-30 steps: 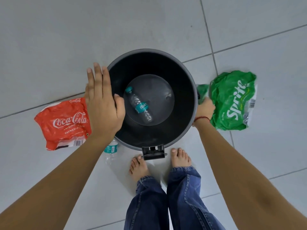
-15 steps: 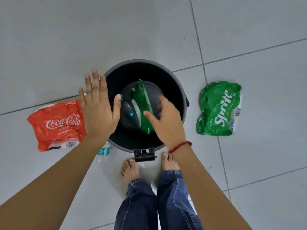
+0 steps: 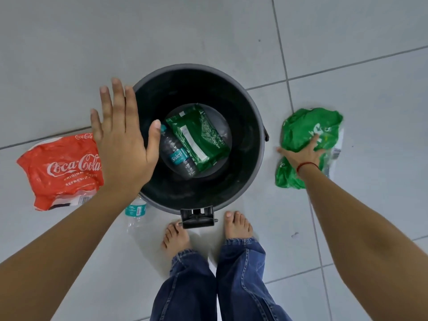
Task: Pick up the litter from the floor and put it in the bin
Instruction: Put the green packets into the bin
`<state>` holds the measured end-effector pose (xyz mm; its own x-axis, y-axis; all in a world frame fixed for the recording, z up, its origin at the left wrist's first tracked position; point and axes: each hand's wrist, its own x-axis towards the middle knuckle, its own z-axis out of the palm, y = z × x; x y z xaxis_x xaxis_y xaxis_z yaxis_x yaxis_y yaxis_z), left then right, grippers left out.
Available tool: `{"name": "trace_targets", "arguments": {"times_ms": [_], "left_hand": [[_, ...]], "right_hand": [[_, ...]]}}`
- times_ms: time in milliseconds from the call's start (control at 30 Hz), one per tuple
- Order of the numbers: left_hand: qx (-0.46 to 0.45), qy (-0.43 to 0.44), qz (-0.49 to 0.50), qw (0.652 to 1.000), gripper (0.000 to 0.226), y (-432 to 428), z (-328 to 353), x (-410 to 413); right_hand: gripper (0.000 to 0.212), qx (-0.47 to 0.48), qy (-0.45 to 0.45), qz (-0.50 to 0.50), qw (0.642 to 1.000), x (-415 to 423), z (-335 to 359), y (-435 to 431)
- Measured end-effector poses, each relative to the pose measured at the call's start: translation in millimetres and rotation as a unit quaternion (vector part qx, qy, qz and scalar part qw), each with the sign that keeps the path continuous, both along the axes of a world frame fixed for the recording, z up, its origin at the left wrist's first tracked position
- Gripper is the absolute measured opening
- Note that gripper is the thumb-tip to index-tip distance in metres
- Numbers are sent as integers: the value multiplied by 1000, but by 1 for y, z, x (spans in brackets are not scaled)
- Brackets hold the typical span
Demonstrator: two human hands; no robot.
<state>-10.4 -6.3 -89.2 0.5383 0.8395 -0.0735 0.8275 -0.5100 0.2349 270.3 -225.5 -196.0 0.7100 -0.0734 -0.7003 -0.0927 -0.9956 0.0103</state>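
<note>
A round black bin (image 3: 252,126) stands on the floor in front of my feet. Inside it lie a clear Bisleri bottle (image 3: 178,158) and a dark green packet (image 3: 199,137). My left hand (image 3: 125,140) hovers flat and open over the bin's left rim, holding nothing. To the right of the bin, my right hand (image 3: 301,156) rests with spread fingers on a crumpled green Sprite wrapper (image 3: 305,128) on the floor. A red Coca-Cola wrapper (image 3: 58,172) lies left of the bin. A second clear bottle (image 3: 135,212) lies under my left forearm.
Grey floor tiles (image 3: 231,31) with dark grout lines surround the bin. The bin's pedal (image 3: 196,217) points at my bare feet (image 3: 176,237), which stand just behind it.
The small green packet left my right hand and now lies in the bin. My right hand moved right, down onto the Sprite wrapper. The left hand stayed over the rim.
</note>
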Motion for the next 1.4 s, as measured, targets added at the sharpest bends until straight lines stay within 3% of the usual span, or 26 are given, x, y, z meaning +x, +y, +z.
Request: {"name": "trace_targets", "arguments": {"times_ms": [133,267,367,500,600,767,967,1133,1233,1333,1400], "left_hand": [[12,-14,-7,1000,66,0,0,1],[3,4,-2,1000,66,-1,2,0],[9,40,-3,999,65,2,5,1],[-3,47,-5,999,63,1,5,2],[-15,20,3,1000,58,2,7,1],[-9,23,9,1000,56,2,6,2],[6,34,8,999,57,1,1,0],[1,29,3,1000,57,1,3,2],[-18,22,6,1000,58,2,6,3],[-70,-83,22,994,58,4,8,-3],[-81,-173,102,976,56,4,3,-17]], "right_hand": [[75,8,-64,144,987,-22,-9,16],[68,149,-128,54,979,-36,27,42],[69,298,-261,31,917,-49,93,58],[71,376,-350,234,825,-98,177,64],[64,357,-299,334,820,-146,195,77],[60,183,-98,405,890,-171,139,121],[77,109,70,513,849,-192,41,150],[87,69,131,541,828,-176,32,158],[89,125,109,533,830,-164,67,152],[84,271,-28,508,817,-144,111,134],[79,335,-134,478,801,-124,131,123]]}}
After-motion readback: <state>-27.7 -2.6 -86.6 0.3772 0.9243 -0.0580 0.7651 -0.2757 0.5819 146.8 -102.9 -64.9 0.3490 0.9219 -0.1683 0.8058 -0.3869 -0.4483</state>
